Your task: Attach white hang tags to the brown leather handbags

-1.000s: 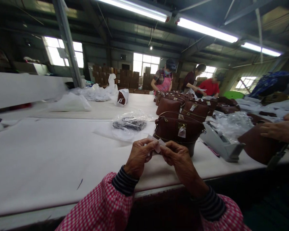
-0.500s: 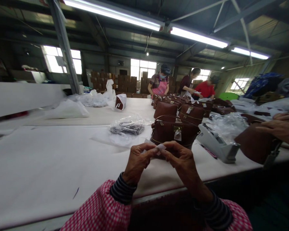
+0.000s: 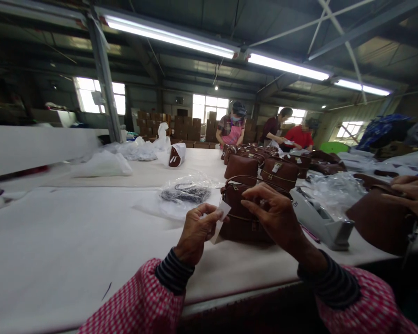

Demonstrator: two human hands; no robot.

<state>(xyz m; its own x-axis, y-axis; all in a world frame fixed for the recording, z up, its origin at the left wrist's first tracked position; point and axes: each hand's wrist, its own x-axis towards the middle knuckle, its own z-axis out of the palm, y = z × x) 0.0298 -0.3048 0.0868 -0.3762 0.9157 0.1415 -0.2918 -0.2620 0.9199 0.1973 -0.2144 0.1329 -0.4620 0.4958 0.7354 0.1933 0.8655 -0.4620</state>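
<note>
Pinching small white tag betw. thumb & fingers of L hand, just in front of nearest brown handbag, above white tabletop. Showing also, just below same fingers, pale paper piece. Raised apart from tag, R hand, w/ thumb & fingers bent close tog.; can't tell if gripping anything, nor if touching bag behind. Standing farther back on table, grouped brown handbags, some w/ small pale tags. To R of nearest bag, gray tape dispenser, w/ thin pink item alongside. Past dispenser, crumpled clear plastic & slumped brown bag, latter under another person's hands at R edge. To L, dark strap-like item in clear plastic; behind that, partly wrapped brown item nr. white plastic heap. Across table, in bkgd., person in pink apron, plus two others in dark red & bright red.
</note>
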